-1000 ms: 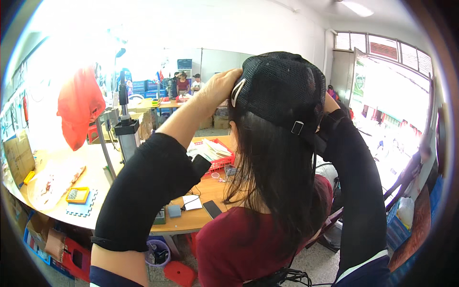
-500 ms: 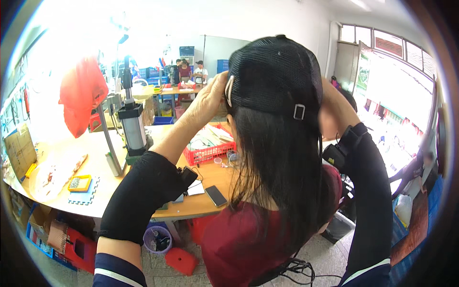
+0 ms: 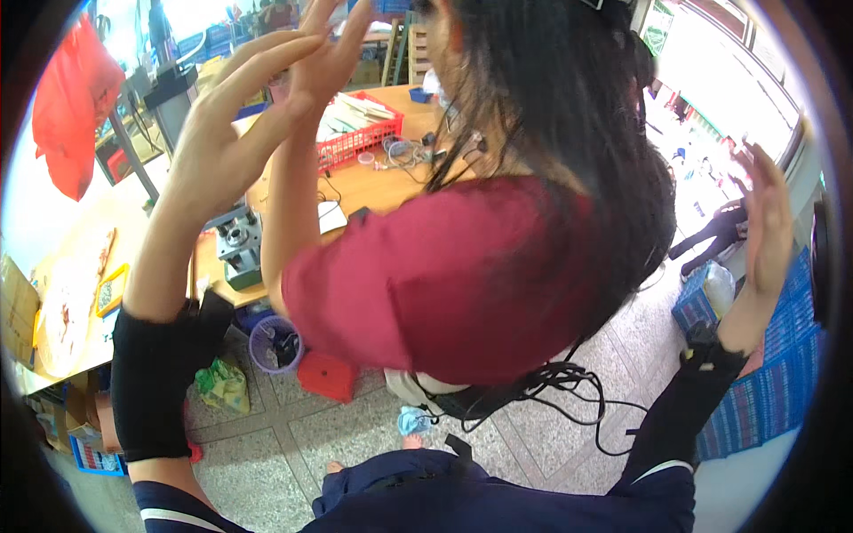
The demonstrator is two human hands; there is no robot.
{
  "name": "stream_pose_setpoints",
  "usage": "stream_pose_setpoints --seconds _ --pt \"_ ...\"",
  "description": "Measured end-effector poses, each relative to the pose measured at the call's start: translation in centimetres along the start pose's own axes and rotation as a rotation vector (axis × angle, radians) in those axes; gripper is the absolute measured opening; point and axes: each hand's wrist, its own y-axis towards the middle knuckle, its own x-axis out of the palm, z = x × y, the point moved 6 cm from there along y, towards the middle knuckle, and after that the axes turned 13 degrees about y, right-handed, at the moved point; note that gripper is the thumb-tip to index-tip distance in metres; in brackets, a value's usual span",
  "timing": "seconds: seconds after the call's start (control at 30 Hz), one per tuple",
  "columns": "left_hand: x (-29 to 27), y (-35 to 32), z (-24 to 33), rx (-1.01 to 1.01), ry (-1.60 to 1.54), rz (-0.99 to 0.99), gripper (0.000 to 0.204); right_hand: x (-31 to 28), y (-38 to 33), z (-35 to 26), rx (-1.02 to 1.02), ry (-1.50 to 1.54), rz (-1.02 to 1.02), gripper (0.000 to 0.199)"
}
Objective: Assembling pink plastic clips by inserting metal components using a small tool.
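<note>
A co-worker in a dark-red short-sleeved shirt is between the person's bare left hand and bare right hand, both unclenched and empty. The left could knock the co-worker's raised hand, overlapping it in view; tangled black cables might snag if someone turns.

Two wearer's hands show, with one near co-worker, one red basket, one red bag, one purple bin, one green bag.
</note>
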Motion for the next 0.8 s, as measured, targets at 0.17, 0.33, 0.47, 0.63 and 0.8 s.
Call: stream_pose_setpoints --seconds 0.17,0.33,0.47,0.63,0.8 --pt "-6.5 -10.8 -1.0 -0.176 -0.06 -0.002 0.047 -6.9 -13.6 -0.1 0.535 0.149 0.364 0.041" --pt "-9.0 -24.9 -6.0 -0.546 -0.249 -0.252 0.035 -5.7 -14.8 -9.2 0.515 0.038 0.433 0.038" --pt "-13.4 -35.9 -8.5 -0.61 -0.324 -0.417 0.031 4.4 -9.8 -19.0 0.43 0.033 0.29 0.036" --pt "-13.7 -56.7 -9.3 -0.836 -0.441 -0.639 0.028 15.1 -12.3 -21.1 0.458 0.059 0.038 0.033" --pt "-16.9 -80.6 -2.7 -1.142 -0.414 -1.076 0.034 24.8 -27.6 -15.0 0.978 0.301 -0.228 0.027"
